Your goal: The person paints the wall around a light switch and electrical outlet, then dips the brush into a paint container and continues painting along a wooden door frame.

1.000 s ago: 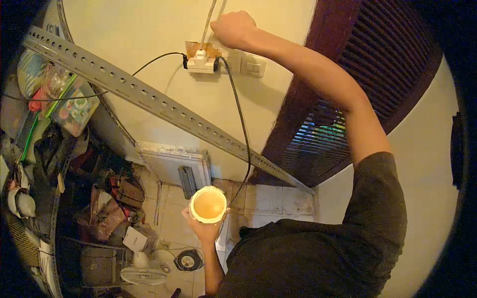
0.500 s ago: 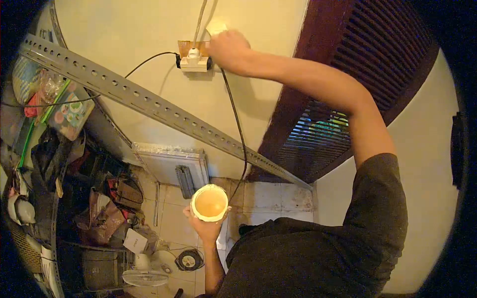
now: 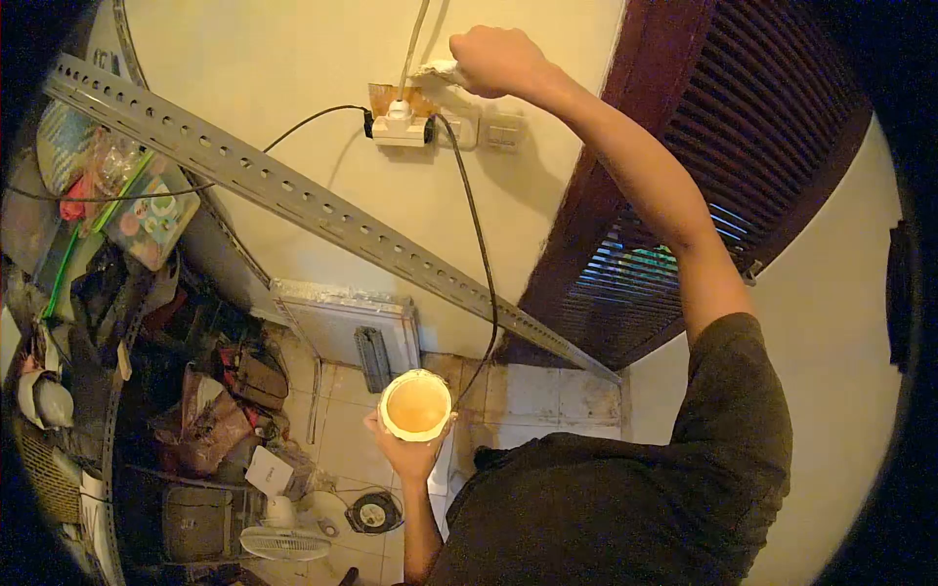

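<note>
My left hand is closed around a round paint tub, its open mouth turned up towards me. Cream smears coat the tub's rim, and the inside looks pale orange. High on the wall, my right hand is closed on a paintbrush with cream-coated bristles pointing left; its handle is hidden in the fist. Just below the bristles, a white plug sits in a multi-way adapter, with black cords at both sides. A wall switch plate lies below my right hand.
A perforated metal bar slants across the view in front of the cream wall. A dark louvred shutter stands at right. A white fan, a coiled cable and bags crowd the lower left.
My right hand has moved right and slightly up, away from the adapter, uncovering the paintbrush bristles and the switch plate. My left hand still holds the paint tub. The view has shifted slightly.
</note>
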Demonstrator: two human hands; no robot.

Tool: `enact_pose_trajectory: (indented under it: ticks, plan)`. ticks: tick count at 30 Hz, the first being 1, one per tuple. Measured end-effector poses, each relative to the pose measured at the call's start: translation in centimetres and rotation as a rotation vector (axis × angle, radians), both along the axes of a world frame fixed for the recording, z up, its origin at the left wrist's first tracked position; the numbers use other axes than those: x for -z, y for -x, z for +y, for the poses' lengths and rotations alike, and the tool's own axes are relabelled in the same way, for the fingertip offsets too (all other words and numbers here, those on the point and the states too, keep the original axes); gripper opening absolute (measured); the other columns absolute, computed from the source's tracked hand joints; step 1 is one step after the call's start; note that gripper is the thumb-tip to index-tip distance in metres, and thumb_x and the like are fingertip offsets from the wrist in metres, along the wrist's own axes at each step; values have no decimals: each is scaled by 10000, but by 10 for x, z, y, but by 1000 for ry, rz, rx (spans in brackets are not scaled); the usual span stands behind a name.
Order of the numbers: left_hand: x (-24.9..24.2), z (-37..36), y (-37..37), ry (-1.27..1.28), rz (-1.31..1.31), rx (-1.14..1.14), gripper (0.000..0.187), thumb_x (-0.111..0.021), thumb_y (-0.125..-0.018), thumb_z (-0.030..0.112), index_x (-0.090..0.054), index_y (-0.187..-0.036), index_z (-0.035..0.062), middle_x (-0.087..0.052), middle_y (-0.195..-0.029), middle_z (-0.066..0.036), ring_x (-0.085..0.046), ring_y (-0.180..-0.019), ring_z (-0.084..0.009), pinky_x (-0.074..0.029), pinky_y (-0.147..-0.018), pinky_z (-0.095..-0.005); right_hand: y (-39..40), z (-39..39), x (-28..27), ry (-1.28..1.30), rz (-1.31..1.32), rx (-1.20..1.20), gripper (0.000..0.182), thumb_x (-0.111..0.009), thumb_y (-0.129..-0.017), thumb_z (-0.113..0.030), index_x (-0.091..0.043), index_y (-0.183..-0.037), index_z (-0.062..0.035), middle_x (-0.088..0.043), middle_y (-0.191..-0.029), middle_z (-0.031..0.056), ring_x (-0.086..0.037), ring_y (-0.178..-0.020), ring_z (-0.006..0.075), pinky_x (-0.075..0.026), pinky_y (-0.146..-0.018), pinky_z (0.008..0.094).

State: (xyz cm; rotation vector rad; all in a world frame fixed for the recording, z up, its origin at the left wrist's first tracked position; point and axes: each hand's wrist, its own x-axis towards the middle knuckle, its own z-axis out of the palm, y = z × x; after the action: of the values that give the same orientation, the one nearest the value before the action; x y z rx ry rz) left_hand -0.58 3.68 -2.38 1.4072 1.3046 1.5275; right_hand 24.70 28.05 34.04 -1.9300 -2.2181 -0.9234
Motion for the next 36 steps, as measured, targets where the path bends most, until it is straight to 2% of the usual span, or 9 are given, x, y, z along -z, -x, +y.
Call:
enact_pose_trajectory:
  ticks: [5,8,11,13,18,26,32,34,36]
  plan:
    - [-15,2,-2,-58,111,-3,792,-964,-510,318,-614,-1161,32,-592,-1068,-103,-459,-1024,-284,-414,-887,-418,-12,37,-3,61,132,-66,269,-670,-795,-204,-659,-990,-20,-696,-975,202,-683,-914,359,-567,-724,476]
    - [-1,6,-2,-36,79,46,783,-960,-515,333,-617,-1152,33,-603,-1058,-103,-454,-1011,-288,-411,-874,-424,-23,65,2,141,118,-90,251,-651,-775,-229,-652,-924,-26,-692,-888,202,-678,-785,372,-547,-683,467]
    - [-5,6,-5,-39,67,32,768,-954,-522,346,-621,-1140,33,-606,-1055,-105,-451,-1009,-288,-406,-871,-429,-12,49,8,62,197,-31,203,-638,-771,-205,-657,-855,-21,-695,-862,191,-679,-763,374,-550,-671,482]
    - [-6,7,-6,-50,75,19,768,-955,-519,350,-623,-1135,34,-606,-1047,-106,-450,-1006,-287,-403,-873,-429,5,27,11,-47,63,-19,242,-621,-800,-153,-681,-1002,-33,-706,-946,188,-701,-889,343,-573,-702,469]
    - [-15,6,-1,-117,312,49,787,-958,-505,359,-619,-1138,36,-591,-1019,-105,-447,-998,-285,-400,-874,-428,15,10,2,-224,-8,-55,182,-604,-786,-105,-697,-923,-30,-704,-862,177,-705,-798,334,-572,-643,452]
    - [7,8,-8,-16,20,53,833,-970,-487,375,-604,-1149,29,-486,-1088,-108,-444,-1031,-278,-396,-908,-414,1,0,19,-348,12,-120,169,-599,-806,-146,-691,-861,-16,-689,-810,193,-696,-742,329,-563,-613,428]
    - [15,9,-7,-10,65,42,833,-977,-489,347,-597,-1155,21,-463,-1095,-109,-461,-1022,-275,-410,-889,-420,-70,23,57,-321,407,-202,227,-575,-862,-183,-671,-880,21,-674,-735,152,-653,-619,260,-501,-535,388]
    - [8,8,-9,-4,71,46,834,-977,-490,343,-596,-1155,15,-465,-1100,-113,-469,-1022,-278,-415,-885,-421,-77,14,73,78,1162,-203,238,-583,-886,-216,-670,-864,5,-626,-675,68,-567,-564,158,-440,-505,326]
    - [2,8,-10,-4,86,47,836,-978,-490,340,-594,-1155,9,-467,-1105,-116,-476,-1021,-280,-419,-882,-422,-72,3,95,87,1287,-238,239,-587,-894,-229,-670,-858,-7,-602,-673,39,-536,-571,124,-418,-502,304]
